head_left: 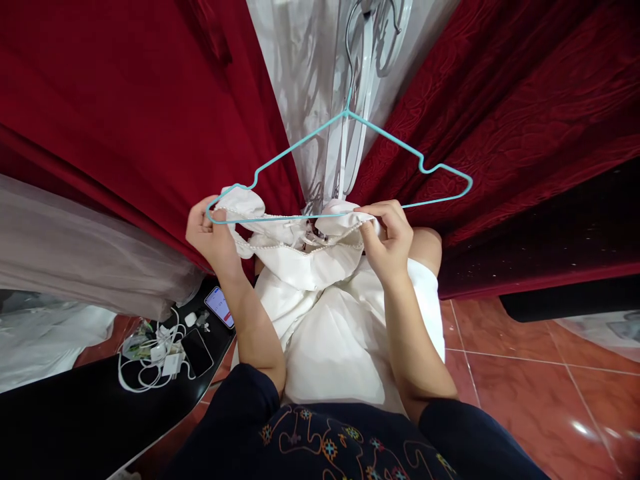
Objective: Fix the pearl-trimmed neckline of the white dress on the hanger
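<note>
At frame centre we are gripping a white dress (320, 313) with left hand (210, 233) and right hand (387, 240), its bunched, bead-edged top partly hiding the thin teal hanger (350, 117).

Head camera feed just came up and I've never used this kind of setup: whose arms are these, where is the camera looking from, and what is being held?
There is no machine: the camera sits on a person's head, looking down at their own bare arms. The left hand and the right hand each grip the neckline of a white garment at a turquoise wire hanger, which hangs before red curtains. Lower left, a black surface carries two phones and white cables. The floor is red tile.
</note>
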The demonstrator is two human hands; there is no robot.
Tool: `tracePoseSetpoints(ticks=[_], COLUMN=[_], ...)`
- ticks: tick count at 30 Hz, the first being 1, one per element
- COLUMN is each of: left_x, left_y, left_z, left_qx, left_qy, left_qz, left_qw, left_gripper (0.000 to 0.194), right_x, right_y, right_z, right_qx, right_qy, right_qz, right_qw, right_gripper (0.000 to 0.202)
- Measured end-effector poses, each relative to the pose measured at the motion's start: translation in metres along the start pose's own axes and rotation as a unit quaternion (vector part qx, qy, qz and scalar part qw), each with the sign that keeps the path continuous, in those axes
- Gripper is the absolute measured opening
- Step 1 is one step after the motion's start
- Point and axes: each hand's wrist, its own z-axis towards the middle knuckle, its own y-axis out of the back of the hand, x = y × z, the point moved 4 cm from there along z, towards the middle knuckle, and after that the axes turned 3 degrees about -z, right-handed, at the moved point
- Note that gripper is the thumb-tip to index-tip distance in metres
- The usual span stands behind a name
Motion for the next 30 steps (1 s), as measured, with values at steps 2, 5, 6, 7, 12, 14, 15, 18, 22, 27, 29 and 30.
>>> tracePoseSetpoints(ticks=[2, 5, 6, 7, 12, 14, 15, 18, 22, 27, 29, 30], left_x=[-0.012, -0.022, -0.023, -0.023, -0.032, -0.04, -0.043, -0.049, -0.046, -0.034, -0.031, -0.031], left_y=[-0.001, -0.001, 0.001, 0.005, 0.008, -0.001, -0.007, -0.028, -0.054, -0.069, -0.067, -0.066], left_z=[0.009, 0.018, 0.02, 0.021, 0.021, 0.019, 0.018, 0.016, 0.012, 0.003, -0.007, -0.013], left_qx=[0.006, -0.005, -0.02, -0.039, -0.015, 0.031, 0.05, 0.09, 0.137, 0.179, 0.177, 0.177], left_qy=[-0.025, -0.045, -0.04, -0.032, -0.027, -0.041, -0.044, -0.036, -0.006, 0.007, 0.006, 0.005], left_qz=[0.011, 0.0, -0.012, -0.024, -0.012, 0.014, 0.029, 0.062, 0.043, 0.01, 0.025, 0.029], left_qw=[1.0, 0.999, 0.999, 0.998, 0.999, 0.999, 0.997, 0.993, 0.99, 0.984, 0.984, 0.984], left_gripper=[0.019, 0.017, 0.017, 0.017, 0.018, 0.014, 0.013, 0.015, 0.015, 0.013, 0.019, 0.025], right_x=[0.0, -0.002, -0.003, -0.004, -0.006, -0.005, -0.005, -0.006, -0.005, -0.007, -0.007, -0.007], right_y=[0.0, 0.001, 0.001, 0.002, 0.003, 0.003, 0.002, 0.002, 0.002, 0.006, 0.006, 0.006], right_z=[0.0, 0.001, 0.001, 0.002, 0.002, 0.001, 0.001, 0.001, 0.002, 0.002, 0.002, 0.002], right_qx=[0.006, 0.005, 0.002, -0.002, 0.004, 0.003, 0.0, -0.004, 0.001, -0.019, -0.021, -0.022], right_qy=[-0.001, -0.004, -0.004, -0.004, -0.006, -0.012, -0.016, -0.022, 0.0, 0.008, 0.012, 0.016], right_qz=[0.008, 0.009, 0.005, -0.001, -0.026, -0.028, -0.031, -0.042, -0.036, -0.055, -0.057, -0.053], right_qw=[1.0, 1.0, 1.0, 1.0, 1.0, 1.0, 0.999, 0.999, 0.999, 0.998, 0.998, 0.998], right_gripper=[0.009, 0.01, 0.01, 0.01, 0.015, 0.016, 0.016, 0.016, 0.014, 0.014, 0.014, 0.014])
